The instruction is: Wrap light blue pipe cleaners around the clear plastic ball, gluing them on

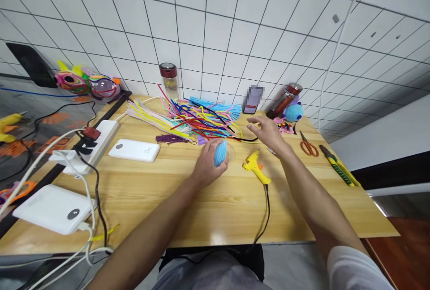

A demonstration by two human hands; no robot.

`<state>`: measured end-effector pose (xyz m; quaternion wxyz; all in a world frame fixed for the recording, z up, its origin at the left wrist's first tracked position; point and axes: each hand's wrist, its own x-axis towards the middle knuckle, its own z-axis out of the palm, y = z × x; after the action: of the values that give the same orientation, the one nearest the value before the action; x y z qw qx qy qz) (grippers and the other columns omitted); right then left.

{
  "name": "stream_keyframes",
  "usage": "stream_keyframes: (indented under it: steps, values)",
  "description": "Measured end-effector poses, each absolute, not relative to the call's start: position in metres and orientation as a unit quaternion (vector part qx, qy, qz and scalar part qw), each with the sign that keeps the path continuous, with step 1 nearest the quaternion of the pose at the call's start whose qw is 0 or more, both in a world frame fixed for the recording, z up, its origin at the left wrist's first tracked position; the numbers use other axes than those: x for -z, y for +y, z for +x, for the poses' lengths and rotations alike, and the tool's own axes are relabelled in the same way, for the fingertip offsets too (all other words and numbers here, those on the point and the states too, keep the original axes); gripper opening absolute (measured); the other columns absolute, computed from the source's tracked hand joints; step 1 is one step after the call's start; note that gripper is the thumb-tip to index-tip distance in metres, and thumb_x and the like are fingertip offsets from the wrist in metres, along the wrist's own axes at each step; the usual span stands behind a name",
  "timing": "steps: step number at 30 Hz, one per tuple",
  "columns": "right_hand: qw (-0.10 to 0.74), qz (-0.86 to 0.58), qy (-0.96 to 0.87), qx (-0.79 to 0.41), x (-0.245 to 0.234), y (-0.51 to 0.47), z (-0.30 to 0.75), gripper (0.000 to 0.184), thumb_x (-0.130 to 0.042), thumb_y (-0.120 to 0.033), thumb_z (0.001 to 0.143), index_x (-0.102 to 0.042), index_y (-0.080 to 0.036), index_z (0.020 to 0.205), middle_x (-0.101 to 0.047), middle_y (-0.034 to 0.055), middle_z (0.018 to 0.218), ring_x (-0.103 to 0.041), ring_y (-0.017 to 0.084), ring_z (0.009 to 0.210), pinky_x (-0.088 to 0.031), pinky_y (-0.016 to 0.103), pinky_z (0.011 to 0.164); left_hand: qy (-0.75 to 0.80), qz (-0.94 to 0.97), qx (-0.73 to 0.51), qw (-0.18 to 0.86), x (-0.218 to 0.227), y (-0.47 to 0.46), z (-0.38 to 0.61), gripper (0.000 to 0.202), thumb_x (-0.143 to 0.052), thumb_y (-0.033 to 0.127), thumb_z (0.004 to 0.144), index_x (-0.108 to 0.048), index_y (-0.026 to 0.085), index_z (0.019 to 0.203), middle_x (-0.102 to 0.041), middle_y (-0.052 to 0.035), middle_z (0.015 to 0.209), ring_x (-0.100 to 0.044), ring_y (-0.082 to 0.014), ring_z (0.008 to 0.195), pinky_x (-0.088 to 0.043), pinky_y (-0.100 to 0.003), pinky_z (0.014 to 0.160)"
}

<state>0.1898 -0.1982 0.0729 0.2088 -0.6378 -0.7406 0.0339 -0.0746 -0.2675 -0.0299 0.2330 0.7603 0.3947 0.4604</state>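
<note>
My left hand (205,164) is wrapped round a clear plastic ball partly covered in blue pipe cleaner (220,153). Part of the ball is hidden by my fingers, and its clear side faces right. My right hand (267,132) is over the table further right, fingers apart and nothing visible in them. Close to its fingertips lies the end of a black pipe cleaner (247,139). Below and left of that hand, a yellow hot glue gun (256,168) rests on the table with its nozzle toward the wall. A heap of coloured pipe cleaners (204,117) spreads beyond both hands.
Scissors (309,148) and green-yellow pliers (339,166) lie on the right. A phone (253,100), a red flask (285,99) and a glass bottle (169,81) stand by the wall. Power banks (134,150), a power strip (92,146) and cables occupy the left.
</note>
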Motion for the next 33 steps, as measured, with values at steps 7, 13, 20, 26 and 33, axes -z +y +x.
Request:
stream_keyframes:
  steps: [7,13,20,26,33]
  values:
    - [0.124,-0.68,-0.723,0.001,-0.054,-0.092,0.187,0.032,-0.059,-0.021,0.1,-0.082,-0.019,0.121,-0.08,0.013,0.133,-0.069,0.031,0.131,-0.051,0.043,0.113,0.369,0.771,-0.457,0.247,0.034,-0.268,-0.081,0.067,-0.071,0.03,0.09,-0.048,0.022,0.153,-0.057,-0.0191,0.154,-0.055,-0.0362,0.148,-0.046,-0.06,0.127]
    - [0.078,-0.722,-0.687,0.029,-0.048,-0.053,0.195,0.043,-0.047,-0.023,0.105,-0.077,-0.021,0.136,-0.079,0.0149,0.136,-0.072,0.032,0.126,-0.053,0.044,0.107,0.381,0.758,-0.462,0.258,0.038,-0.267,-0.078,0.075,-0.081,0.041,0.089,-0.047,0.023,0.154,-0.056,-0.0196,0.156,-0.055,-0.0375,0.148,-0.046,-0.062,0.126]
    - [0.029,-0.712,-0.701,0.031,-0.047,-0.017,0.189,0.05,-0.045,-0.018,0.106,-0.069,-0.022,0.15,-0.075,0.0167,0.144,-0.07,0.033,0.132,-0.052,0.044,0.11,0.376,0.76,-0.463,0.259,0.038,-0.267,-0.079,0.082,-0.085,0.047,0.088,-0.046,0.024,0.156,-0.056,-0.0196,0.157,-0.055,-0.0382,0.149,-0.047,-0.063,0.126]
    - [-0.027,-0.702,-0.711,0.025,-0.039,-0.001,0.176,0.034,-0.055,-0.021,0.108,-0.074,-0.02,0.136,-0.076,0.0184,0.137,-0.072,0.031,0.127,-0.055,0.044,0.107,0.381,0.755,-0.461,0.268,0.039,-0.266,-0.079,0.077,-0.081,0.045,0.091,-0.045,0.025,0.155,-0.056,-0.0197,0.156,-0.056,-0.0384,0.149,-0.048,-0.063,0.125]
    - [-0.055,-0.703,-0.708,0.035,-0.036,0.002,0.17,0.041,-0.071,-0.042,0.105,-0.066,-0.02,0.139,-0.068,0.0113,0.142,-0.071,0.026,0.119,-0.064,0.049,0.1,0.376,0.756,-0.462,0.271,0.038,-0.266,-0.079,0.075,-0.082,0.043,0.09,-0.046,0.026,0.155,-0.056,-0.019,0.156,-0.056,-0.0372,0.148,-0.049,-0.062,0.125]
